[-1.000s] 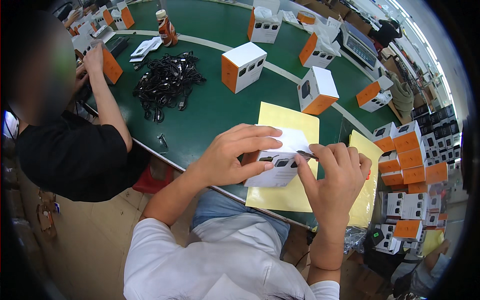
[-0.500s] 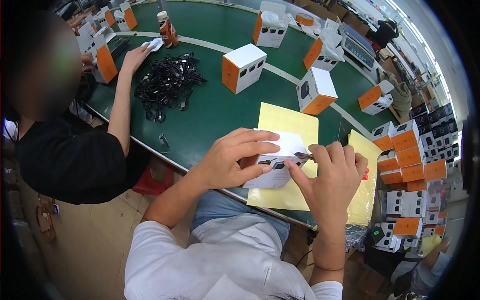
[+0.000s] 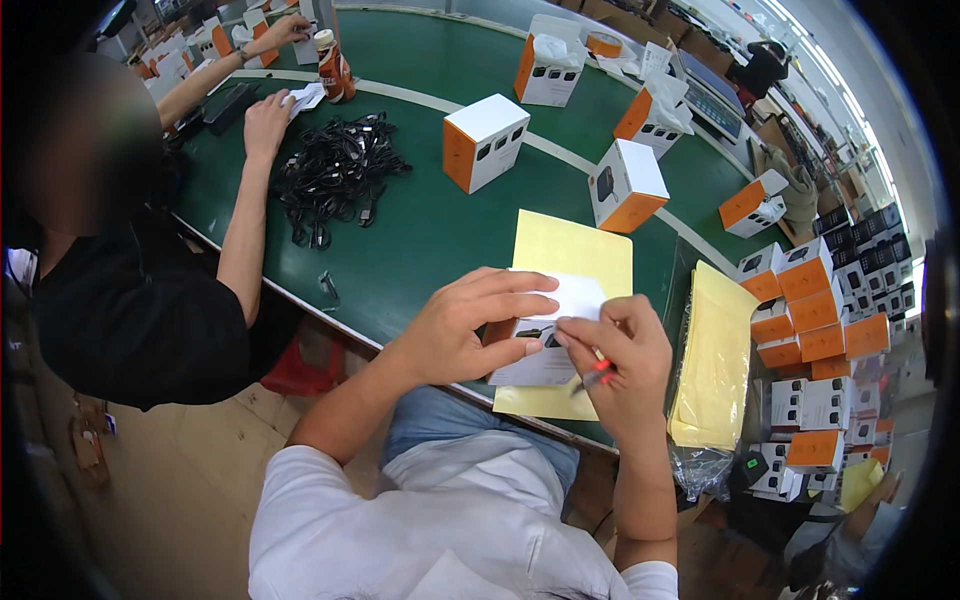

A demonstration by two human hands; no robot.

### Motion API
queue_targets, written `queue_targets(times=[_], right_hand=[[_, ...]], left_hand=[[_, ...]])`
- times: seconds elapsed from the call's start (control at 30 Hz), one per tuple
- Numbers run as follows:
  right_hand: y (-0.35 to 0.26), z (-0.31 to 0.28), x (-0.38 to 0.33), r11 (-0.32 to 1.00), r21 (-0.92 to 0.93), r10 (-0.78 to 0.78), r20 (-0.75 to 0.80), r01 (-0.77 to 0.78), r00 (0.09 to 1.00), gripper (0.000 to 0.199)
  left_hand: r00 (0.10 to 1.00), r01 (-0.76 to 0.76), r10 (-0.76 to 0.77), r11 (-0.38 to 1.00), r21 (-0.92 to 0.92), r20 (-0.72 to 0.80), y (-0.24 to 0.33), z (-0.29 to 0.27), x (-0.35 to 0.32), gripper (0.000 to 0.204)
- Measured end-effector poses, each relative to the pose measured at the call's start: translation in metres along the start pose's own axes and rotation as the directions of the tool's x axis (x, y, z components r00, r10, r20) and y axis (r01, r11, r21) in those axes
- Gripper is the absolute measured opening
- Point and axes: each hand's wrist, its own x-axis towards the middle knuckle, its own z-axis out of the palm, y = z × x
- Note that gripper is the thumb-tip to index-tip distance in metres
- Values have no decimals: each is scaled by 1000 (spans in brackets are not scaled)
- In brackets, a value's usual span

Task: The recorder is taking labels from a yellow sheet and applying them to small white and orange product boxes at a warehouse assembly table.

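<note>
Left hand (image 3: 455, 335) grips a small white-and-orange box (image 3: 545, 340) over the yellow sheet (image 3: 572, 250) at the table edge; right hand (image 3: 620, 355) pinches its flap, holding what looks like a red pen (image 3: 597, 375). Box not closed yet; finished boxes (image 3: 810, 300) stacked right.

The left hand (image 3: 455, 330) and the right hand (image 3: 620, 365) hold a small white box (image 3: 560, 330) over a yellow sheet (image 3: 575, 250) on the green counter (image 3: 420, 230). The right hand also grips a red-tipped tool (image 3: 597, 376). A co-worker's arm (image 3: 248, 200) rests beside a heap of black cables (image 3: 335, 175).
</note>
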Motion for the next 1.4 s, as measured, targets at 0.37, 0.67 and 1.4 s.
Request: queue_targets(times=[0.37, 0.67, 1.4], right_hand=[[9, -11, 3, 997, -79, 20, 79, -14, 997, 24], [34, -27, -10, 914, -46, 405, 125, -402, 906, 30], [69, -24, -60, 913, -256, 381, 256, -318, 888, 19]], left_hand=[[998, -61, 61, 998, 15, -19, -1, 0, -1, 38], [994, -90, 101, 967, 238, -38, -18, -8, 7, 39], [757, 137, -171, 985, 103, 631, -33, 52, 9, 54]])
